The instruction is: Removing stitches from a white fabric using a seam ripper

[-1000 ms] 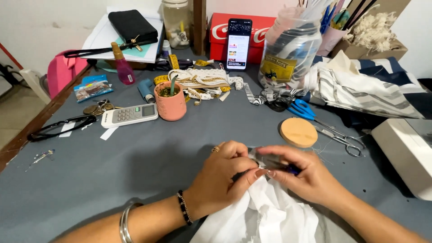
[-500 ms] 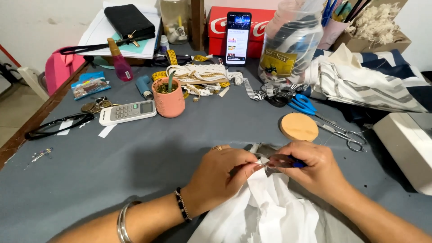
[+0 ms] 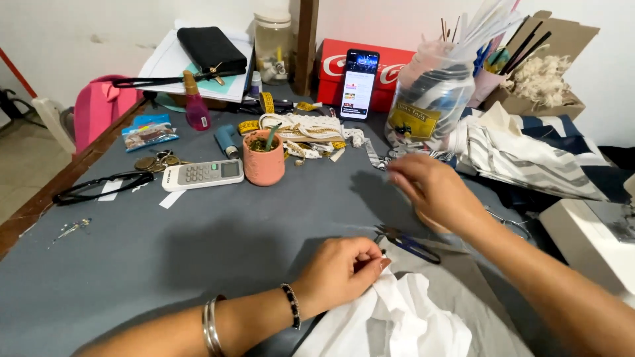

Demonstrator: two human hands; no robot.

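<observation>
Pinching white cloth (image 3: 397, 324), left hand (image 3: 344, 271) rests on cluttered grey table (image 3: 165, 264); right hand (image 3: 436, 192) hovers released, white wall (image 3: 86, 26) behind.

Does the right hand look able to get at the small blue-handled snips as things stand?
Probably yes. The right hand hovers open just above the snips, which lie uncovered on the grey table; nothing sits between them.

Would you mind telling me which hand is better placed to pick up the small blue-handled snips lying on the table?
Probably the right hand: it hovers open just above the snips, holding nothing. The left hand is pinching the white cloth and would have to let go.
</observation>
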